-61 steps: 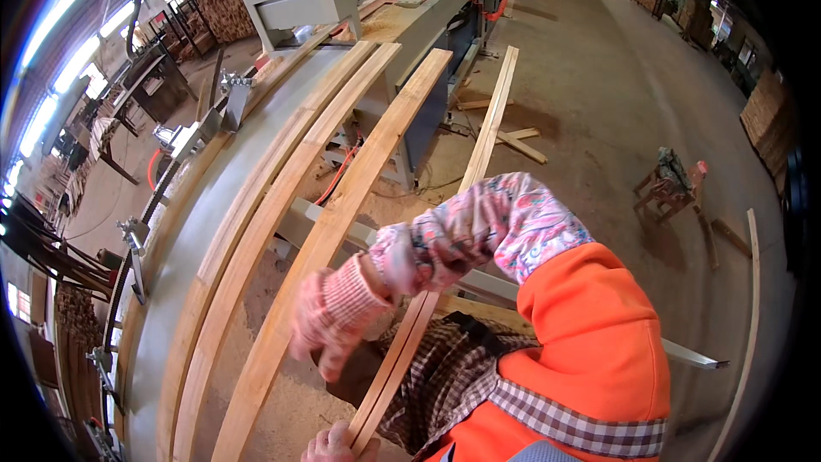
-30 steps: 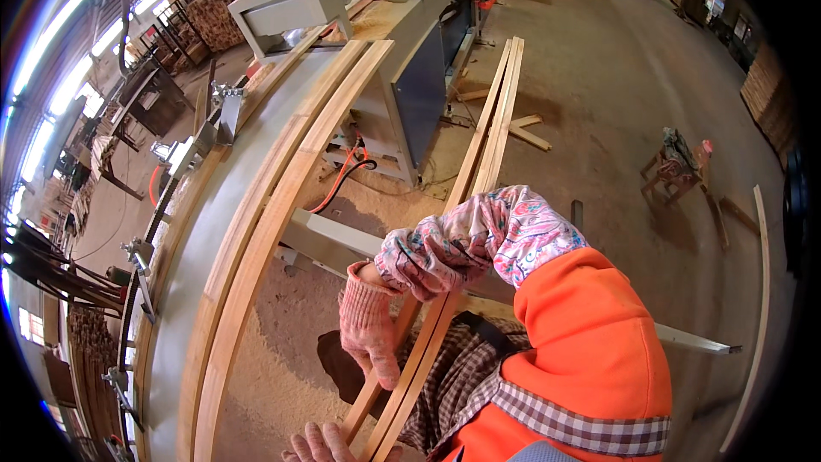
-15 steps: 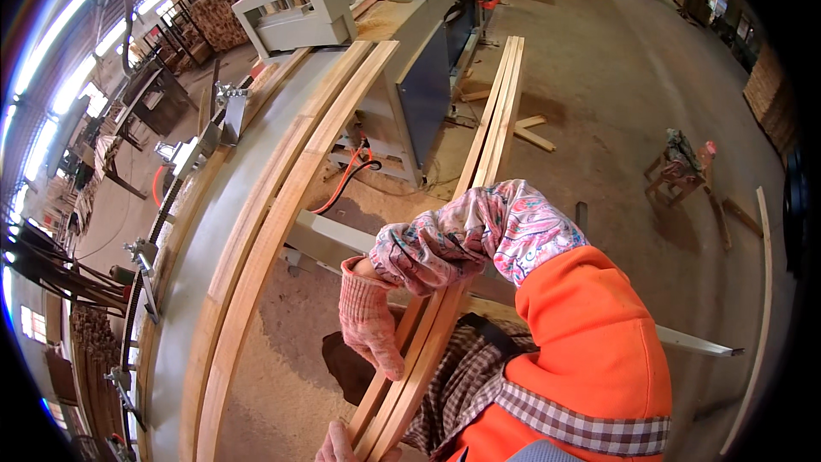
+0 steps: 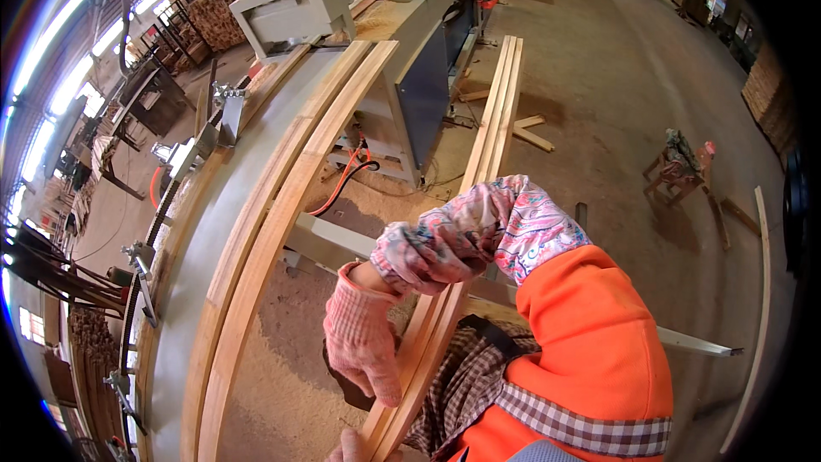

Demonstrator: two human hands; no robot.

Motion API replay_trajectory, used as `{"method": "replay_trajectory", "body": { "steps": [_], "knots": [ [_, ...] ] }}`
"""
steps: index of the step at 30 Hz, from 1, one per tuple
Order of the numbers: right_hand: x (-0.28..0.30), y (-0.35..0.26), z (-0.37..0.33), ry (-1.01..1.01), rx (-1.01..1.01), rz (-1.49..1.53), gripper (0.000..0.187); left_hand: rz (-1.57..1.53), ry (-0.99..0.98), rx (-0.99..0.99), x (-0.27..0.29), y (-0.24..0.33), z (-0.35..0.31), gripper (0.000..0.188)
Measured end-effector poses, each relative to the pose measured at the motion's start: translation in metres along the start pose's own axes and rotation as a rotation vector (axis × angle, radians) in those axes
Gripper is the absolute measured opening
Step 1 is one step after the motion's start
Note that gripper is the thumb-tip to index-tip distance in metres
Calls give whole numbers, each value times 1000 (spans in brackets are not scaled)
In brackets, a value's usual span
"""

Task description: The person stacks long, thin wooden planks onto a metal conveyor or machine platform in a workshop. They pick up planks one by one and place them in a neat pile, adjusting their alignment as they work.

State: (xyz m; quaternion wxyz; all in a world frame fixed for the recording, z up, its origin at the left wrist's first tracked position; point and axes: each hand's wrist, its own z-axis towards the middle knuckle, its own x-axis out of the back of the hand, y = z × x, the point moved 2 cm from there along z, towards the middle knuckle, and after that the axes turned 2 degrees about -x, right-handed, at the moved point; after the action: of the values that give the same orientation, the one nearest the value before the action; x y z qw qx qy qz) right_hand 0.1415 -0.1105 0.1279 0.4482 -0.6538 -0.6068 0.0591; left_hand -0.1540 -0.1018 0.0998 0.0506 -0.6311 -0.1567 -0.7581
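My right hand, in a pink knit glove with a floral sleeve cover, reaches across my body and lies against the left edge of a bundle of long thin wooden strips. Its fingers hang down over that edge. The strips run from my lap away toward the machine, resting on a grey metal support rail. Only the gloved fingertips of my left hand show at the bottom edge, by the near end of the strips. Whether it grips them is hidden.
Two long planks lie on the curved grey machine table to the left, leading to a grey woodworking machine. Sawdust covers the floor below. Offcuts, a small stool and a loose strip lie to the right.
A plank that lay slanted beside the table has swung right to join the strips in the bundle. My right hand has slid down along the bundle's left edge.
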Motion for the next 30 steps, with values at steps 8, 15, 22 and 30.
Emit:
{"method": "replay_trajectory", "body": {
  "steps": [8, 15, 22, 30],
  "knots": [
    [-18, -26, -50, 537, 3, -464, 46, 53, 20, 34, -3, -14, 8, 83],
    [-10, -35, -93, 599, -145, -397, 49, -92, -160, 242, -8, -12, 16, 68],
    [-16, 12, -6, 366, -173, -178, 53, -75, -212, 32, -10, -25, 23, 71],
    [-36, 8, 14, 586, -210, -232, 59, -279, -330, 0, 9, -33, 25, 70]
  ]
}}
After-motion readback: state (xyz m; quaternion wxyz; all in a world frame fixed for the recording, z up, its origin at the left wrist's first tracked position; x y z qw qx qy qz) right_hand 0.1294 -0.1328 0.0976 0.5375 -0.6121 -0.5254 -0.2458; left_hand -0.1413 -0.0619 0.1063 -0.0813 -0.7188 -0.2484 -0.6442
